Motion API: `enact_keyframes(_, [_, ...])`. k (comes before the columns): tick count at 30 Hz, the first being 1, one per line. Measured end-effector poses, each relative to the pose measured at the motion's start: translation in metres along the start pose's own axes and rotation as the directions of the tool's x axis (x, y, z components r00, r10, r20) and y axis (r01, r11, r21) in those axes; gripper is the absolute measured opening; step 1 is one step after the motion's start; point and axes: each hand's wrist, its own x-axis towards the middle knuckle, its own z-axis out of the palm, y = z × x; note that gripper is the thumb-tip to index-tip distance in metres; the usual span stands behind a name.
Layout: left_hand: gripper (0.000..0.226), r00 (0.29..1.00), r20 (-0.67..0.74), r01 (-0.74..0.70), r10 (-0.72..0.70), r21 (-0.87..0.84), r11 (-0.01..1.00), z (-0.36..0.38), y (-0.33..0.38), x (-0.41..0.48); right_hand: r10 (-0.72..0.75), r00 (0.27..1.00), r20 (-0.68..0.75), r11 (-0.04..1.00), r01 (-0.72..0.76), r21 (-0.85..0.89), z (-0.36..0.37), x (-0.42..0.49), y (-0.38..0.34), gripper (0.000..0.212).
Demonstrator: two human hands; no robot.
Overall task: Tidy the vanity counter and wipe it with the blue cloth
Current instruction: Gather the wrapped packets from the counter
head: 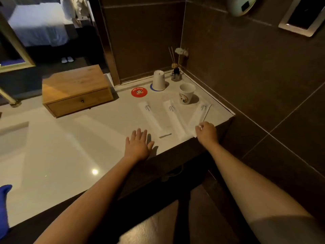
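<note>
Three white toothbrush packets lie on the pale vanity counter [61,155]: a left packet [149,117], a middle packet [173,118] and a right packet [198,117]. My right hand [206,132] pinches the near end of the right packet at the counter's front edge. My left hand [139,145] rests flat on the counter, fingers spread, just left of the left packet. The blue cloth [4,208] shows at the far left edge, partly cut off by the frame.
A wooden drawer box [75,90] stands at the back left. Behind the packets are a red round coaster [139,92], an upturned white cup [158,80] on a blue coaster, an upright printed cup [186,93] and a reed diffuser [175,71] in the corner. Dark tiled walls close the right side.
</note>
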Motion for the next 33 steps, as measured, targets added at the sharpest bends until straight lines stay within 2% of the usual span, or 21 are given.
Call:
enact_keyframes(3, [0.063,0.998,-0.034,0.053,-0.052,0.027,0.998,0.019,-0.006,0.002,0.1,0.991,-0.089,0.995,-0.1,0.005,0.012,0.01,-0.001,0.042])
enact_keyframes(8, [0.066,0.989,-0.135,0.069,-0.062,0.046,0.997,0.043,-0.013,0.002,0.244,0.965,-0.092,0.97,-0.244,0.02,0.029,0.031,-0.004,0.06])
enact_keyframes(12, [0.067,0.984,-0.166,0.075,-0.063,0.068,0.995,0.051,-0.016,0.003,0.265,0.962,-0.06,0.954,-0.27,-0.129,0.037,0.04,-0.01,0.087])
enact_keyframes(15, [0.067,0.981,-0.184,0.081,-0.064,0.087,0.993,0.054,-0.017,0.003,0.267,0.964,-0.004,0.942,-0.262,-0.207,0.041,0.045,-0.021,0.095])
enact_keyframes(17, [0.068,0.981,-0.184,0.081,-0.064,0.09,0.993,0.055,-0.017,0.004,0.326,0.945,0.014,0.938,-0.321,-0.133,0.043,0.049,-0.027,0.089])
enact_keyframes(20, [0.07,0.98,-0.187,0.088,-0.07,0.095,0.992,0.055,-0.017,0.005,0.399,0.916,0.033,0.915,-0.401,0.049,0.044,0.051,-0.033,0.068])
enact_keyframes(23, [0.069,0.981,-0.182,0.087,-0.067,0.103,0.991,0.056,-0.018,0.005,0.371,0.928,0.015,0.923,-0.371,0.099,0.044,0.05,-0.029,0.051])
enact_keyframes(26, [0.069,0.981,-0.179,0.089,-0.07,0.103,0.991,0.056,-0.018,0.005,0.351,0.935,0.057,0.923,-0.356,0.146,0.041,0.048,-0.023,0.038])
enact_keyframes(29, [0.069,0.983,-0.169,0.088,-0.071,0.097,0.991,0.054,-0.018,0.004,0.359,0.928,0.098,0.9,-0.372,0.226,0.036,0.041,-0.015,0.03])
enact_keyframes(33, [0.066,0.987,-0.144,0.088,-0.077,0.077,0.993,0.051,-0.017,0.004,0.361,0.915,0.179,0.833,-0.403,0.38,0.03,0.02,-0.007,0.029])
